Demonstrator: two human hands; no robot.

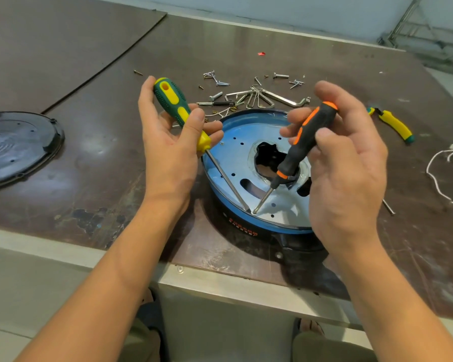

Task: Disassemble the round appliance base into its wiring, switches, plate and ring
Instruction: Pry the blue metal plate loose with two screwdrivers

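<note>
My scuffed dark brown desk (311, 50) has a pale metal edge (220, 284) nearest me. Towards its far side lies a scatter of small silver screws and bolts (216, 81), and just in front of them a fanned bunch of bent steel hex keys (259, 96). A tiny red scrap (261, 53) sits beyond. To my right lie a yellow-and-green-handled hand tool (392, 124) and a thin metal pin (389, 207). A thin brown board (50, 48) overlaps the far left.

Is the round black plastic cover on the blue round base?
Off. The black plastic cover lies on the brown table, apart from the blue round base.
</note>
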